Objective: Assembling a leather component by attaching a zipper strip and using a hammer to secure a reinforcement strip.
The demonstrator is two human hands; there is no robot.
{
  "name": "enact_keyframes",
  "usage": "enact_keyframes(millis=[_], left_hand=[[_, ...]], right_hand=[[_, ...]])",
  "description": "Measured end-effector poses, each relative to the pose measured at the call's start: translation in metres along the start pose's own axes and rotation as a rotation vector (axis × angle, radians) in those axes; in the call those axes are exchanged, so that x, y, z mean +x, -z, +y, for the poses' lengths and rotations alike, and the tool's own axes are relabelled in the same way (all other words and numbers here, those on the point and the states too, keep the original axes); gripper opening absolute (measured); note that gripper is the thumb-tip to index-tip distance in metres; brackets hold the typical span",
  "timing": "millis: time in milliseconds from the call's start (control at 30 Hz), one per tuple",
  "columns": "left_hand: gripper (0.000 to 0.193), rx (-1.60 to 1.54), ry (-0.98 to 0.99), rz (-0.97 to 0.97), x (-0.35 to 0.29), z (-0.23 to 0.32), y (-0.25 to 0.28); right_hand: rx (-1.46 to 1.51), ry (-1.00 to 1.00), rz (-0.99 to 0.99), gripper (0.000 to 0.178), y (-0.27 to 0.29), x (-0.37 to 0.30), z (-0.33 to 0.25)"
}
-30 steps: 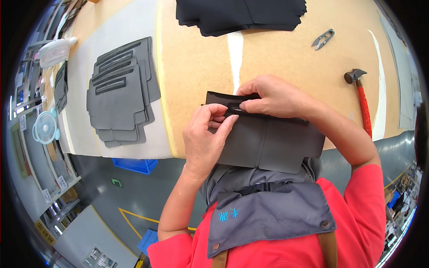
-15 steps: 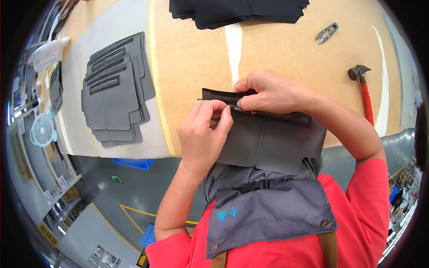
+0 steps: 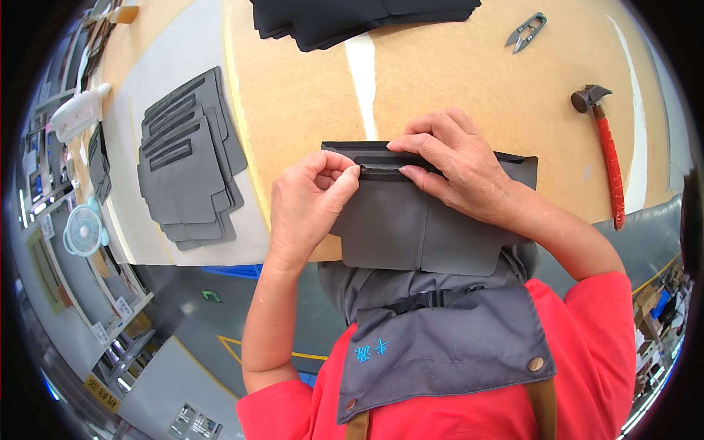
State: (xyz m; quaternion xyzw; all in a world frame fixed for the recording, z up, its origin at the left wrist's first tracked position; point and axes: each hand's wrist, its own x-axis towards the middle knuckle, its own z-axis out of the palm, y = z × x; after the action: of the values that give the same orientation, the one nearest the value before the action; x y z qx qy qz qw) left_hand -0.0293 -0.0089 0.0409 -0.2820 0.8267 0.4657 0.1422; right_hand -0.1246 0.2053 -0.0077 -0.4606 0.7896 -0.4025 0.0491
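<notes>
A dark grey cut leather piece (image 3: 411, 227) lies at the near edge of the wooden table (image 3: 308, 95), its lower part hanging over the edge. Along its top runs a narrow black strip (image 3: 381, 169). My left hand (image 3: 308, 202) pinches the left end of that strip between thumb and fingers. My right hand (image 3: 458, 169) presses down on the strip and the top edge from the right, fingers spread over it.
A stack of grey cut pieces (image 3: 187, 161) sits on a white sheet at the left. Black fabric pieces (image 3: 352, 18) lie at the far edge. Small metal snips (image 3: 524, 31) and a red-handled hammer (image 3: 605, 147) lie at the right. A small fan (image 3: 84, 229) stands beside the table.
My two hands have stayed on the strip, with small finger shifts along the top edge. The view has moved slightly; nothing else differs.
</notes>
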Motion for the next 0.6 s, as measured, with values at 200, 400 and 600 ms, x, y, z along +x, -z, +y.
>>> enact_keyframes(millis=[200,400,600], left_hand=[[0.016,0.014,0.022,0.01,0.0043,-0.0031,0.0022],[0.014,0.057,0.008,0.029,0.0043,-0.0018,0.0001],[0.011,0.11,-0.085,0.113,-0.0002,0.0023,-0.0069]], right_hand=[[0.013,0.035,0.053,0.034,-0.005,-0.0012,0.0024],[0.017,0.032,0.045,0.032,-0.0045,-0.0019,0.0019],[0.007,0.04,0.044,0.031,-0.0055,-0.0021,0.002]])
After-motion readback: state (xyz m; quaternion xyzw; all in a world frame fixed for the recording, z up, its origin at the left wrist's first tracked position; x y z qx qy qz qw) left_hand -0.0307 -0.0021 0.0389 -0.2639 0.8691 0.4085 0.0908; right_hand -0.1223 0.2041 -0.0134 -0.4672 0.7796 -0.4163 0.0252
